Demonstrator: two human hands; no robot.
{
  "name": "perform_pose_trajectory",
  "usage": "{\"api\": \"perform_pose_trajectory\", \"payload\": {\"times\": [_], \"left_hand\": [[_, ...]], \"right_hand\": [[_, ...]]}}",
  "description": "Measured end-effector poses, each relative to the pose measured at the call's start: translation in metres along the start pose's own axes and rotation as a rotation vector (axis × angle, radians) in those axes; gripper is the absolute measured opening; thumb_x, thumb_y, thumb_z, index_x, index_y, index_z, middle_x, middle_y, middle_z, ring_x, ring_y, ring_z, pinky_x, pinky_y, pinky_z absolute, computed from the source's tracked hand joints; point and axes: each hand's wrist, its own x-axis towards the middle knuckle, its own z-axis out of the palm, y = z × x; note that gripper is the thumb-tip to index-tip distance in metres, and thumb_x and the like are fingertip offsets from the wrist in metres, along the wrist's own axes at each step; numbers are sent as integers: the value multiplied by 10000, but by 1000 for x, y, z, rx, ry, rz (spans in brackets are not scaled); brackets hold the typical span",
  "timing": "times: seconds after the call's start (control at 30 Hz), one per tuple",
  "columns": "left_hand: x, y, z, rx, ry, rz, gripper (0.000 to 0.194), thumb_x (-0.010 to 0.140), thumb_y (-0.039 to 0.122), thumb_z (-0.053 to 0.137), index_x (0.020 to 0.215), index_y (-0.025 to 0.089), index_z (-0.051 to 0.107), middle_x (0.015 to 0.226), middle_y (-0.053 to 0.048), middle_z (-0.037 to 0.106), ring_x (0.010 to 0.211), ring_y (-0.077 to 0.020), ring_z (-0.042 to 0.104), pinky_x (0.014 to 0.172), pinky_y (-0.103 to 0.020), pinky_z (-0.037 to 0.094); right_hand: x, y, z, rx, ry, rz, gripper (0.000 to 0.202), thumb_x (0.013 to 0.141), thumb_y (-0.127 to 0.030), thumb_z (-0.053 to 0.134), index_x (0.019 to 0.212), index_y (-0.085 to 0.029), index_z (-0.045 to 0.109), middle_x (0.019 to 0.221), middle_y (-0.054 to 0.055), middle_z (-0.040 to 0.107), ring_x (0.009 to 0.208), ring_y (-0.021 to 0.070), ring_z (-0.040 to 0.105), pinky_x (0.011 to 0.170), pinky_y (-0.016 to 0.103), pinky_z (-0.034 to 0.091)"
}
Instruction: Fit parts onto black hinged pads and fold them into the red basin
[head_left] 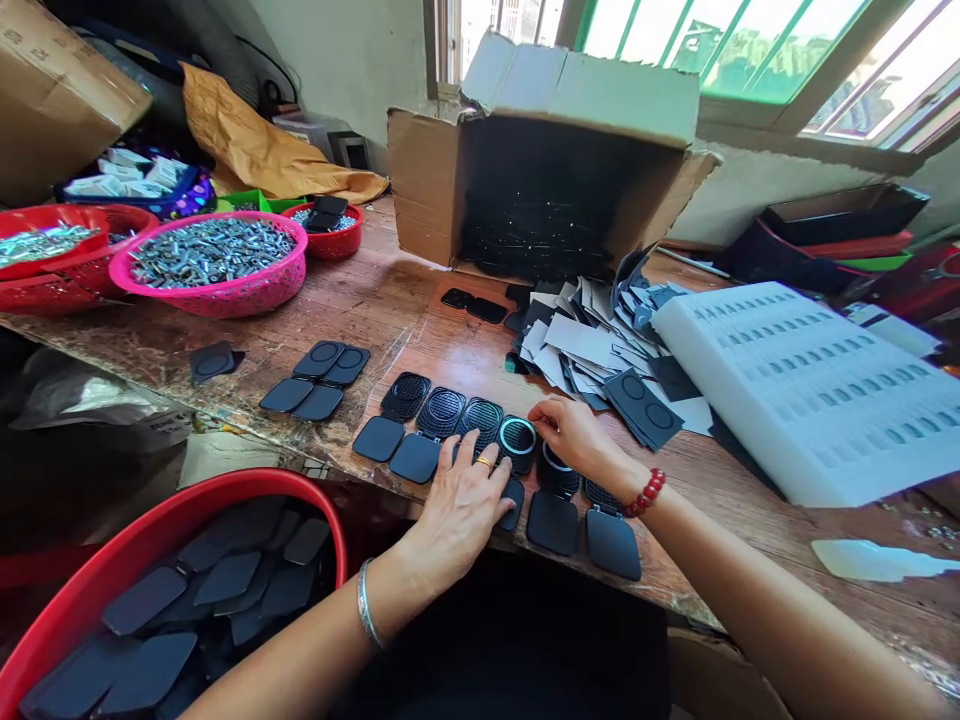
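A row of opened black hinged cases lies along the table's front edge, with gridded halves behind and smooth flaps [553, 522] in front. My left hand [463, 500] rests on the cases with its fingers spread, fingertips near a case [517, 443] bearing a pale ring. At that ring's upper right, the thumb and fingers of my right hand [562, 425] are pinched together; what they hold, if anything, is too small to make out. Another pale ring shows in the case below my right hand, partly hidden by it. Further left sits a gridded case [406, 396].
A red basin [330, 520] of black cases stands at lower left. Metal parts fill a pink basket [281, 290]. Behind the row are a carton [424, 185] and a heap of cut sheets [577, 340]. A white foam block [780, 400] lies at right.
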Motion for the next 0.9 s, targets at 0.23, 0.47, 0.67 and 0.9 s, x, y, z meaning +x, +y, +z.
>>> {"api": "perform_pose_trajectory", "payload": {"times": [0.23, 0.47, 0.67, 0.9], "left_hand": [[-1, -11, 23, 63, 196, 49, 311, 893, 277, 621, 1190, 217, 692, 1248, -90, 693, 1259, -378, 497, 1022, -542, 359], [5, -24, 41, 125, 373, 165, 316, 893, 266, 504, 1113, 231, 728, 1134, -102, 735, 1175, -363, 535, 941, -515, 392], [9, -29, 44, 148, 482, 215, 410, 955, 385, 403, 1048, 203, 759, 1054, -115, 753, 1097, -357, 551, 895, -491, 420], [7, -26, 38, 158, 381, 205, 279, 904, 351, 578, 1112, 248, 733, 1123, -85, 740, 1116, -352, 578, 902, -476, 408]], "right_hand": [[-36, 51, -96, -199, 124, 223, 163, 842, -90, 573, 782, -177, 697, 787, 21, 690, 727, 146, 600, 685, 242, 431], [-102, 161, -227, -409, 234, 859, 142, 951, -222, 581, 988, -116, 668, 942, 53, 678, 820, 166, 643, 738, 319, 530], [-139, 214, -232, -414, 94, 1046, 319, 947, -353, 621, 1192, -148, 613, 1183, 83, 629, 982, 219, 644, 824, 397, 563], [-142, 231, -220, -565, 102, 973, 216, 931, -321, 644, 1050, -142, 664, 1072, 84, 669, 941, 198, 656, 796, 357, 553]]}}
